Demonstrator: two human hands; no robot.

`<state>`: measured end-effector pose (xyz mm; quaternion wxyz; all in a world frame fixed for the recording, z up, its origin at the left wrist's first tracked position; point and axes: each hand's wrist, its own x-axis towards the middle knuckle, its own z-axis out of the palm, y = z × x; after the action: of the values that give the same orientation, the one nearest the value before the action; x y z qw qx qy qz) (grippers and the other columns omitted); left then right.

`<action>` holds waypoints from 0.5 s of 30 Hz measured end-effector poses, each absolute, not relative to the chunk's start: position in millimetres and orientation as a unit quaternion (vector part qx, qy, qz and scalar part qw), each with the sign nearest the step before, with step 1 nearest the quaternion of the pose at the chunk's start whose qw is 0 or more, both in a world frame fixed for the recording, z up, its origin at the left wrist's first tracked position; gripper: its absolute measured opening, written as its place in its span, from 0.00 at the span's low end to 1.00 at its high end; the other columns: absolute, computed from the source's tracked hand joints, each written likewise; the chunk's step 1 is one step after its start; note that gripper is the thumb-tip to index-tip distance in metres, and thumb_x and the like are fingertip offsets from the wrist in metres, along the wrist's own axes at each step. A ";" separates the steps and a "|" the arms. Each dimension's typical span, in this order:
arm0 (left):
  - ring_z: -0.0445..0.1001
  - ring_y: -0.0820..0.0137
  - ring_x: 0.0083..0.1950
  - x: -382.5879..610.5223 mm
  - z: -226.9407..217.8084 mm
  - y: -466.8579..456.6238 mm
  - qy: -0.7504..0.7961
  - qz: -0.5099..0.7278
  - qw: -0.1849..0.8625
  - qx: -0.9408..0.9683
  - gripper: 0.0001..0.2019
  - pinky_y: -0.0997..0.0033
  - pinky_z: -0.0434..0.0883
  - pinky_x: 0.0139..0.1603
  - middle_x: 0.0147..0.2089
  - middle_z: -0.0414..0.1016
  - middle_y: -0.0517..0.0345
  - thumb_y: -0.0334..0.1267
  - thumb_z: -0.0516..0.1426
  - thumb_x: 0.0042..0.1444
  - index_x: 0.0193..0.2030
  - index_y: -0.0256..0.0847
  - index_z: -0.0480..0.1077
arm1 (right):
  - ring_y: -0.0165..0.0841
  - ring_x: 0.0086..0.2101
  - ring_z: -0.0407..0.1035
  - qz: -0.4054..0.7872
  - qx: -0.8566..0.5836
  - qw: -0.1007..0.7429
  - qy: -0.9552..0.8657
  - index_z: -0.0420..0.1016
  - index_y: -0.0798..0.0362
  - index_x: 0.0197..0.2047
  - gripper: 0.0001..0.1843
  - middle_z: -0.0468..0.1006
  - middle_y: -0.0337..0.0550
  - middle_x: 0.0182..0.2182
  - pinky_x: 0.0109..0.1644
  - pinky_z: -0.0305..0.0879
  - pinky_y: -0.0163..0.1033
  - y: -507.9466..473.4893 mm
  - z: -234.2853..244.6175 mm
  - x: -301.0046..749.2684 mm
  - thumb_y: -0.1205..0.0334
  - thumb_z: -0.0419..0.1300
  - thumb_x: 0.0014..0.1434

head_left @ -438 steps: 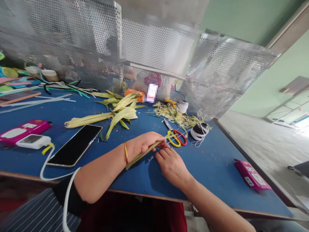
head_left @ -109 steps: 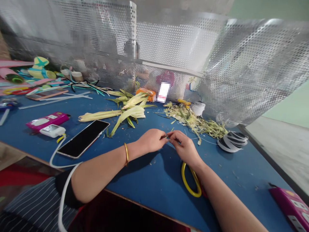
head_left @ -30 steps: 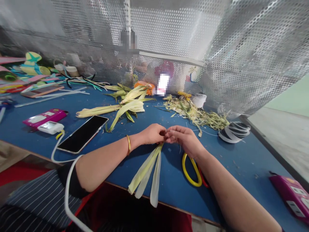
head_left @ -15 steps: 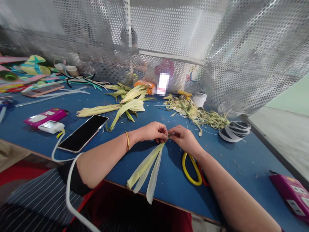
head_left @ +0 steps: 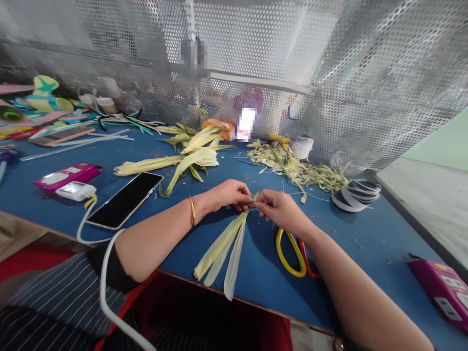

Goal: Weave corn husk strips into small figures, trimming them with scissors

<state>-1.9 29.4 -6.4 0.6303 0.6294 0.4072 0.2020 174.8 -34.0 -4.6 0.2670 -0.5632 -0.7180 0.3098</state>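
Note:
Pale green-yellow corn husk strips (head_left: 224, 246) fan out toward the table's front edge, their gathered top pinched between my two hands. My left hand (head_left: 234, 194), a gold bangle on its wrist, closes thumb and fingers on the gathered end. From the other side my right hand (head_left: 274, 204) pinches the same end, fingertips almost touching those of the left. What exactly lies between the fingertips is partly hidden. Just below my right wrist rest scissors with one yellow and one red handle (head_left: 291, 253); their blades are hidden beneath the hand.
Loose corn husks (head_left: 199, 151) and a pile of husk scraps (head_left: 292, 165) lie farther back. A roll of white strip (head_left: 356, 196) sits right, near a purple power strip (head_left: 440, 287). A black-screened phone (head_left: 126, 201) and white cable (head_left: 106, 273) are left. A perforated metal screen (head_left: 252, 53) backs the table.
Both hands have shifted very slightly at the gathered end, and the fingers have changed their pinch. The strips' lower ends have moved a little up. The camera view has shifted slightly.

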 end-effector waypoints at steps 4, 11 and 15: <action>0.75 0.75 0.26 -2.4 -7.0 30.1 0.413 0.207 0.630 0.624 0.07 0.78 0.69 0.26 0.23 0.75 0.61 0.29 0.64 0.47 0.29 0.36 0.69 | 0.26 0.17 0.66 0.504 -0.543 0.249 -0.624 0.69 0.52 0.25 0.12 0.75 0.37 0.19 0.23 0.61 0.31 -34.6 0.7 176.2 0.55 0.62 0.54; 0.74 0.75 0.26 -3.0 -9.7 32.3 0.398 0.214 0.607 0.654 0.07 0.78 0.68 0.25 0.25 0.76 0.59 0.31 0.65 0.45 0.29 0.36 0.70 | 0.30 0.24 0.73 0.341 -0.558 0.403 -0.640 0.71 0.50 0.34 0.04 0.79 0.38 0.28 0.31 0.68 0.35 -23.9 -15.3 179.0 0.60 0.58 0.56; 0.74 0.74 0.26 -3.3 -14.3 37.4 0.392 0.226 0.539 0.711 0.05 0.77 0.67 0.27 0.23 0.75 0.61 0.29 0.63 0.44 0.29 0.36 0.71 | 0.32 0.31 0.76 0.339 -0.525 0.377 -0.684 0.71 0.49 0.39 0.09 0.80 0.40 0.35 0.38 0.71 0.39 -20.8 -30.8 173.5 0.68 0.54 0.55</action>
<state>-3.3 37.4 -14.3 0.5388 0.7109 0.3916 0.2257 173.5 -20.8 -30.8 0.3765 -0.5253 -0.6838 0.3388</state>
